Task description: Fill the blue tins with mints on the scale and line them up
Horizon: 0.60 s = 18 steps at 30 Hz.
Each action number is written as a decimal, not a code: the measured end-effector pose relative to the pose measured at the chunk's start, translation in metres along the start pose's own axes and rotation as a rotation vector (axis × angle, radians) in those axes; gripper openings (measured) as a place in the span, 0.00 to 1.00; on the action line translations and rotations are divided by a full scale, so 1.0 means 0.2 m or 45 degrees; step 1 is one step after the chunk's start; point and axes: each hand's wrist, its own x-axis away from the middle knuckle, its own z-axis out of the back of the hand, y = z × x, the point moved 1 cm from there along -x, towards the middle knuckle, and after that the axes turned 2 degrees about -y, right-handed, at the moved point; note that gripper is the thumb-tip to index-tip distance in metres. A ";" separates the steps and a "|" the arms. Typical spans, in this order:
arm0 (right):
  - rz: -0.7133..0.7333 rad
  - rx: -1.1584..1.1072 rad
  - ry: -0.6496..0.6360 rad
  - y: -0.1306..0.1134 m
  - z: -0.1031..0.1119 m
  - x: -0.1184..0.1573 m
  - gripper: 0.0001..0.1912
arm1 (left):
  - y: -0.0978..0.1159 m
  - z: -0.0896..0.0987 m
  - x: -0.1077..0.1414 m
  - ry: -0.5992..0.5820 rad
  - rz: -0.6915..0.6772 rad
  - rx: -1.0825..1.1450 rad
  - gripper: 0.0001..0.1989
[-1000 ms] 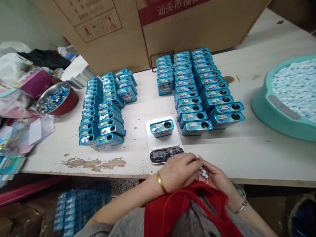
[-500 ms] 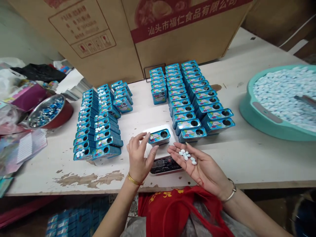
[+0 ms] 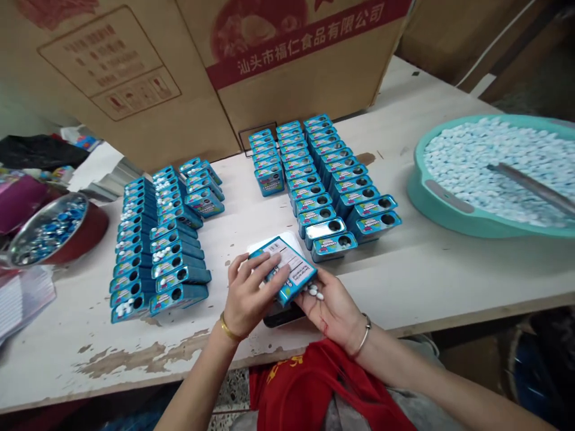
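My left hand (image 3: 251, 290) grips a blue candy box (image 3: 294, 276) from above, fingers across its printed back. The box lies tipped, with its lower end over the palm of my right hand (image 3: 336, 311). White oval candies (image 3: 316, 293) rest in that cupped palm, partly hidden under the box. Both hands are above a small kitchen scale (image 3: 287, 317); its white platform shows behind the box, and its display is covered. Nearest on the right stands an upright box (image 3: 335, 244) with a round hole in its top.
Rows of blue boxes (image 3: 321, 200) stand behind my hands; others on the left (image 3: 166, 260) carry candies on top. A turquoise basin (image 3: 431, 206) of candies with a scoop-like tool is at right. A metal bowl (image 3: 96, 224) of wrapped pieces sits far left. A large carton (image 3: 287, 90) blocks the back.
My left hand has lifted the box off the scale and tipped it over against my right palm. My right hand has moved in under it. The view has shifted to the right.
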 end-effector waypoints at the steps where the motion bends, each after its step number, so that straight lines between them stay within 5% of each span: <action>1: -0.029 -0.002 -0.001 0.00 -0.01 0.00 0.14 | 0.02 0.03 -0.01 0.055 -0.052 -0.083 0.15; 6: -0.191 -0.002 -0.021 0.01 -0.02 0.00 0.12 | 0.06 0.11 0.00 0.275 -0.139 -0.230 0.11; 18: -0.121 -0.026 -0.136 0.00 -0.04 0.02 0.11 | 0.01 0.05 0.07 0.328 -0.042 -0.323 0.13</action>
